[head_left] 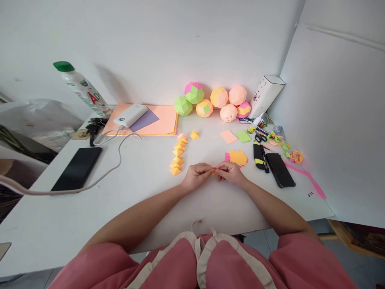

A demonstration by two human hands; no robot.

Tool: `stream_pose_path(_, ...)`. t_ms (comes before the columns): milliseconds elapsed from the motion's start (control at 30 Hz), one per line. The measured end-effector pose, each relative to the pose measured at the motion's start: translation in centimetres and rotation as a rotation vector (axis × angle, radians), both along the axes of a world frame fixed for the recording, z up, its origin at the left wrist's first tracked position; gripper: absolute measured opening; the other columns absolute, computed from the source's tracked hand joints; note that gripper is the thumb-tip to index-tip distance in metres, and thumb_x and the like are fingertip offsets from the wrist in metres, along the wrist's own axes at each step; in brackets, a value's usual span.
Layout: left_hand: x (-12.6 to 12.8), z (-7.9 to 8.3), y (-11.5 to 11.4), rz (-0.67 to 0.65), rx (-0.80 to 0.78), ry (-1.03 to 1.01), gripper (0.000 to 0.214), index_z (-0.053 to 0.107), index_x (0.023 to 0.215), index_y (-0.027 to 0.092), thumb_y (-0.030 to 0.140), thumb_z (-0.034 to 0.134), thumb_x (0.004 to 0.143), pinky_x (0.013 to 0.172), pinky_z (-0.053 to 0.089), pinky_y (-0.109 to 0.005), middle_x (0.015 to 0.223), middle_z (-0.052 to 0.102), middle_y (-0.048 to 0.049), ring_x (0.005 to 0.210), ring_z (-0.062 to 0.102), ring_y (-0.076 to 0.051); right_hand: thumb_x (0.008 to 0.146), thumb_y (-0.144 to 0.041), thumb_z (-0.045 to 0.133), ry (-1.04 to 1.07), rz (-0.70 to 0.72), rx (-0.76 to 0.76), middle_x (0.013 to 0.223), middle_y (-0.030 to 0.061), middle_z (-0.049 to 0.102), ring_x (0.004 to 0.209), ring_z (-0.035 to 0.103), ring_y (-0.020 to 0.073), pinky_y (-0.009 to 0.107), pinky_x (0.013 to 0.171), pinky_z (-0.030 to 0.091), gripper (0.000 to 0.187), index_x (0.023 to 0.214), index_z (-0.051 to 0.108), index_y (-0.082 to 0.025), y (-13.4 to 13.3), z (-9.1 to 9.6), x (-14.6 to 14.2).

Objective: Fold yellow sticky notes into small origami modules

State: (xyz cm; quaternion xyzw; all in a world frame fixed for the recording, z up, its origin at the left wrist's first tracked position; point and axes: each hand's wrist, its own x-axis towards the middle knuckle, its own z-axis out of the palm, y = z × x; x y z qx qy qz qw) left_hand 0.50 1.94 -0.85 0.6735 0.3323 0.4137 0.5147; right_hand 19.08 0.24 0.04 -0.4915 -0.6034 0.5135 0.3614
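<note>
Between my two hands is a small orange piece of paper (214,173), mostly covered by my fingers. My left hand (197,176) pinches its left side, thumb and fingertips pressed together. From the other side my right hand (229,174) is closed on the same paper. Just beyond my right hand lies a pile of orange sticky notes (238,157) with pink ones under it. A row of folded orange paper pieces (177,159) stands left of my left hand, and one more folded piece (195,135) sits apart behind it.
Several faceted paper balls (204,108) sit against the wall. Pink notes (229,137) and green notes (243,136) lie ahead. At right are scissors (260,137), a cutter (259,154) and a black phone (280,170). A cable (119,160) runs from a power bank (131,115) at left.
</note>
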Motion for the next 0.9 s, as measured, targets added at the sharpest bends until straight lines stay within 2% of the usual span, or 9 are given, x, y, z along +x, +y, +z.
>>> stream_pose_path(200, -0.10, -0.19, 0.13, -0.025, 0.005, -0.011, 0.019, 0.071, 0.086, 0.021, 0.032, 0.057, 0.080, 0.071, 0.051, -0.029, 0.088, 0.069, -0.0060, 0.080, 0.062, -0.016, 0.077, -0.039, 0.061, -0.034, 0.021, 0.032, 0.062, 0.0012, 0.062, 0.052, 0.060, 0.0115, 0.023, 0.048, 0.046, 0.023, 0.078, 0.060, -0.016, -0.03, 0.22, -0.02)
stream_pose_path(533, 0.18, 0.51, -0.08, -0.007, -0.030, 0.124, 0.020, 0.062, 0.072, 0.017, 0.034, 0.055, 0.079, 0.059, 0.045, -0.025, 0.077, 0.061, -0.0043, 0.069, 0.056, -0.013, 0.080, -0.039, 0.056, -0.100, 0.073, 0.120, 0.060, 0.0000, 0.058, 0.050, 0.056, 0.0108, 0.023, 0.049, 0.045, 0.023, 0.075, 0.055, -0.017, -0.24, -0.17, -0.05)
stream_pose_path(733, -0.05, 0.43, 0.03, -0.032, 0.012, 0.104, 0.018, 0.061, 0.071, 0.017, 0.030, 0.053, 0.080, 0.058, 0.043, -0.024, 0.076, 0.059, -0.0042, 0.068, 0.054, -0.013, 0.081, -0.037, 0.052, -0.208, 0.096, 0.221, 0.061, 0.0003, 0.056, 0.047, 0.045, 0.0088, 0.022, 0.044, 0.037, 0.022, 0.073, 0.057, -0.017, -0.23, 0.28, -0.40)
stream_pose_path(900, -0.12, 0.59, -0.20, -0.053, 0.048, 0.124, 0.016, 0.058, 0.068, 0.017, 0.028, 0.053, 0.079, 0.055, 0.041, -0.024, 0.071, 0.055, -0.0031, 0.063, 0.050, -0.011, 0.080, -0.036, 0.054, -0.231, 0.139, 0.262, 0.059, 0.0002, 0.054, 0.048, 0.042, 0.0087, 0.022, 0.044, 0.033, 0.024, 0.067, 0.058, -0.016, -0.23, 0.61, -0.41)
